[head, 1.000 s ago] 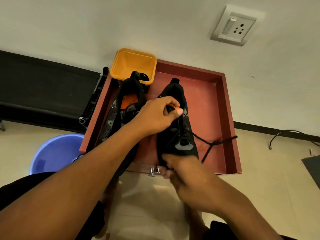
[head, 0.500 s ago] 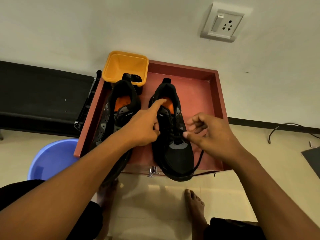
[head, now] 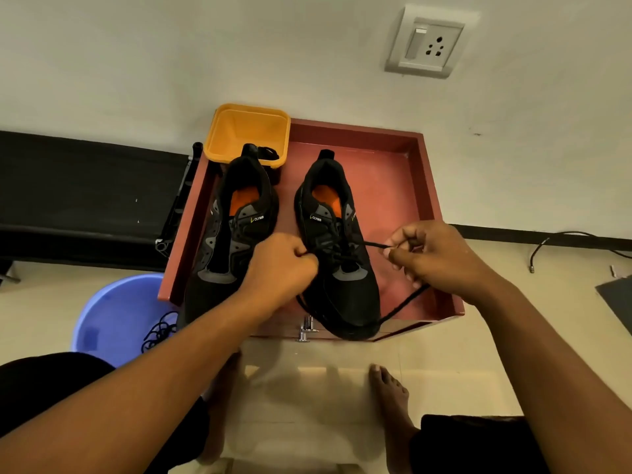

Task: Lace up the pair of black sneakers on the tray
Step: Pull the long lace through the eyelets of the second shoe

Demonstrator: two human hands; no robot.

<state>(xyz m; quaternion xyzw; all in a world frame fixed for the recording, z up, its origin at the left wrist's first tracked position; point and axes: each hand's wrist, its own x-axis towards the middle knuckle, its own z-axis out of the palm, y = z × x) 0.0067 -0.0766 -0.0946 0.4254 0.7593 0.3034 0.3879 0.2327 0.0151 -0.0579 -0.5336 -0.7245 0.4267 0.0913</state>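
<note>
While both shoes stand heel-away on the tray (head: 427, 200), work is on the right-side shoe (head: 345, 302). The left-side shoe (head: 219, 258) sits just beside it with no hand on it. Lace (head: 372, 245): thin, soft, limp cord with no stiffness of its own, so judged best held close to the tip for threading. Right hand (head: 437, 254): thumb and forefinger pinch the lace near its end, the other fingers curled under. The run from the eyelets to this pinch looks taut. Left hand (head: 280, 268): fingers curled tight at the eyelet row, pinching lace there, with the exact contact hidden by the knuckles. A slack run loops round the toe at the tray's near edge. Shoe: probably light, with a flexible upper and a firm sole. It may slide if the lace is pulled hard, so the left hand likely doubles as an anchor. Containers: yellow bin (head: 246, 131) at the tray's far-left corner, with a small black item at its near rim, identity unclear. Blue tub (head: 113, 313) on the floor left of the tray holds 1 coil (head: 159, 331) of black cord, possibly the 2nd lace.
</note>
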